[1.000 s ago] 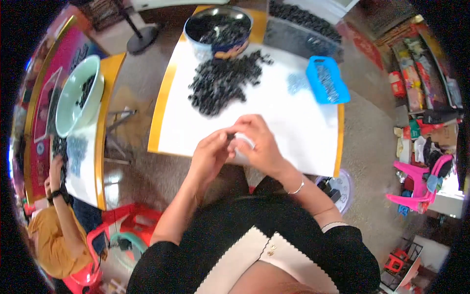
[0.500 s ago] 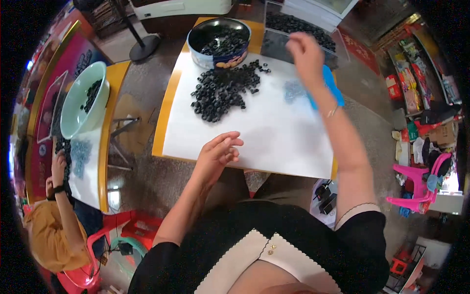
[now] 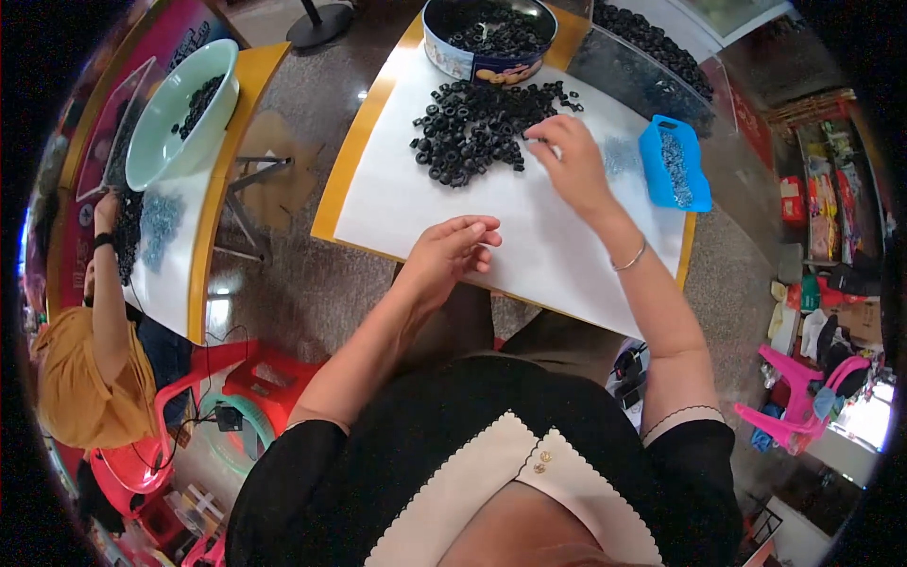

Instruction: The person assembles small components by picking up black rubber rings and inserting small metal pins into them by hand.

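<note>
Black little pieces (image 3: 472, 132), some with holes, lie in a heap on our white surface (image 3: 387, 203), just in front of a round tin (image 3: 449, 59) with more of them inside. Our right hand (image 3: 574, 165) is by the heap's right side. Its thumb and pointing finger are close together, but we cannot tell if they pinch a piece. Our left hand (image 3: 449, 253) is over the near part of the surface, with its fingers bent. We cannot tell if it holds anything. To the right we see small shiny bits (image 3: 621, 156), and beside them a blue tray (image 3: 699, 184) with more in it. On our left sits another person in an orange top (image 3: 76, 378), near a pale green bowl (image 3: 156, 151).
</note>
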Motion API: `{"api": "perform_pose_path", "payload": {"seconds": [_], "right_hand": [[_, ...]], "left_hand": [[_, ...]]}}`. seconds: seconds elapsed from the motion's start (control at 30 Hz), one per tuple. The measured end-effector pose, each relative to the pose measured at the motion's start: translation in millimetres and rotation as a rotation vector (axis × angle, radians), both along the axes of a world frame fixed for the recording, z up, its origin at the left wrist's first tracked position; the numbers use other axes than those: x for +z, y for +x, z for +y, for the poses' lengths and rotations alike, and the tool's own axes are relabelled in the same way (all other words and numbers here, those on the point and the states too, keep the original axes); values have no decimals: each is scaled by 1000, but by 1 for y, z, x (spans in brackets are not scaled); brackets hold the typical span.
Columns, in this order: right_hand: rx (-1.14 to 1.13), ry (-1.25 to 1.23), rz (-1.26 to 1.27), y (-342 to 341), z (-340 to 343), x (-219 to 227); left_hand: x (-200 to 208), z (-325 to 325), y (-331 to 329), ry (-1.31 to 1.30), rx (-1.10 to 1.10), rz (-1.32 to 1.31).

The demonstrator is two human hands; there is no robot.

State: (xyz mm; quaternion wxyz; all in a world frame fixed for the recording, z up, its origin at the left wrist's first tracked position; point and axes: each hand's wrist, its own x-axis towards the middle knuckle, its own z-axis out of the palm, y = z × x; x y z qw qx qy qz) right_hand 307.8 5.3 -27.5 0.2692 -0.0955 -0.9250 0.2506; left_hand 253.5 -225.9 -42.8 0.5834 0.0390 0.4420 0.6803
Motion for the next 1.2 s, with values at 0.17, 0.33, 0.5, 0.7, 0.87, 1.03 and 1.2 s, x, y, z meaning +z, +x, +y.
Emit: {"api": "perform_pose_path", "payload": {"seconds": [0.17, 0.33, 0.5, 0.7, 0.87, 1.03, 1.2], "right_hand": [[84, 119, 51, -16, -30, -14], [11, 185, 9, -16, -32, -24], [-34, -49, 74, -2, -33, -20], [-137, -364, -7, 31, -48, -18], [-206, -690, -31, 51, -66, -11], [-154, -671, 17, 57, -81, -11], [-173, -258, 10, 56, -79, -23]], "left_hand": [[-6, -1, -2, 8, -8, -4], [-3, -2, -1, 7, -2, -3], [-5, -1, -1, 2, 5, 0], [-5, -1, -2, 24, 17, -18], [-10, -2, -4, 34, 37, -12], [-8, 2, -3, 18, 36, 0], [-10, 2, -3, 29, 36, -13]]}}
